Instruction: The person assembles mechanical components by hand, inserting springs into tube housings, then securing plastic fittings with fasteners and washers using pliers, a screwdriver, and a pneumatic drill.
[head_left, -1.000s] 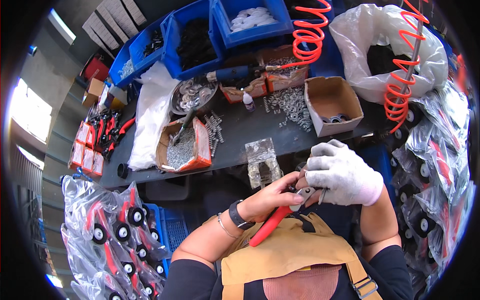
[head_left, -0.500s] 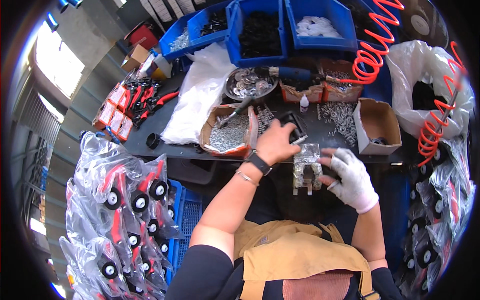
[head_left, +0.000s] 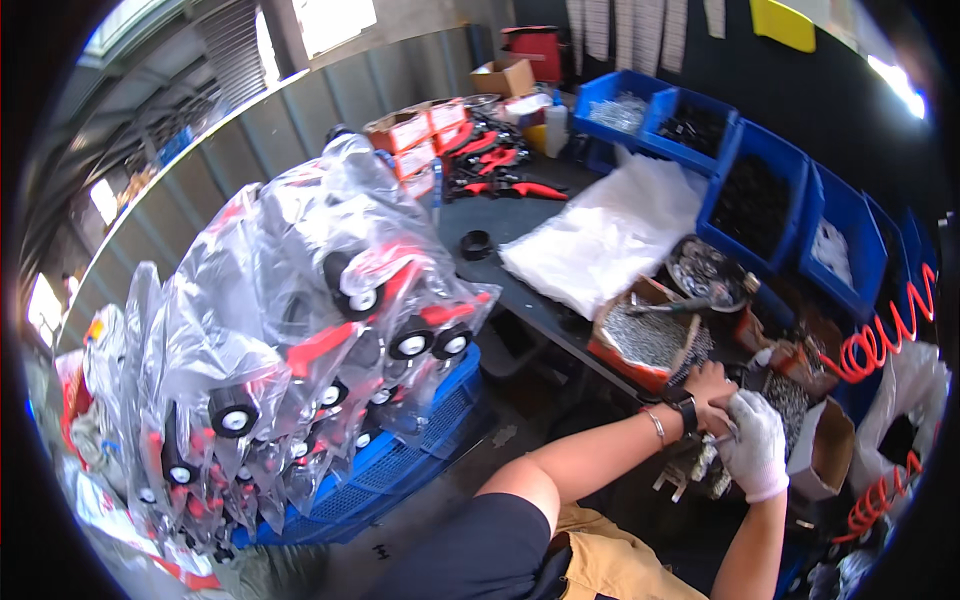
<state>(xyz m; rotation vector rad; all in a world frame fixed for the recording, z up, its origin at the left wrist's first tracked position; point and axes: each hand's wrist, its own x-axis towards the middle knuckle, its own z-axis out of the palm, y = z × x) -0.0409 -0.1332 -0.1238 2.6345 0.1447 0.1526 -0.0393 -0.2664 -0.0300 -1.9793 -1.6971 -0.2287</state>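
My bare left hand [head_left: 708, 392], with a dark watch and a bracelet at the wrist, reaches over the front edge of the bench. Its fingers are curled and meet those of my right hand [head_left: 757, 442], which wears a whitish glove. Whatever lies between the fingers is too small or covered to make out. Just below both hands stands a silvery, tape-wrapped metal fixture [head_left: 690, 465], partly hidden by them. An open carton of small metal parts [head_left: 648, 342] sits beside my left hand. Loose metal springs [head_left: 787, 400] lie beyond my right hand.
Bagged red-and-black wheeled parts [head_left: 300, 330] pile high on a blue crate [head_left: 400, 475] at the left. Blue bins [head_left: 755, 195] line the back. A white plastic sheet [head_left: 605, 235], red-handled tools [head_left: 490, 160] and a cardboard box [head_left: 825, 450] lie about. Red coiled hoses [head_left: 885, 340] hang right.
My view has swung left, so the bench appears farther right. My hands, apart before, have come together over the fixture. The black piece by my left hand no longer shows clearly.
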